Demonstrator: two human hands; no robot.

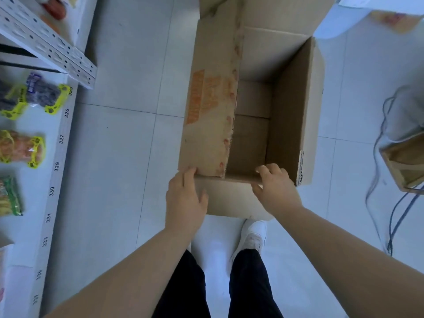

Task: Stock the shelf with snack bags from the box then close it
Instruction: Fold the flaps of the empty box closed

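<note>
Left hand (185, 198) is laid flat on one box (291, 111), right hand (275, 189) with fingers (267, 169) curled over its flap (229, 196). Four snack bags (20, 149) are shelved.

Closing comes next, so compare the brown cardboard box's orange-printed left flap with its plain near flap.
The orange-printed left flap is long and folded inward over part of the opening; the plain near flap is short and turned outward, away from the opening. Both are brown cardboard, joined to the same box.
</note>
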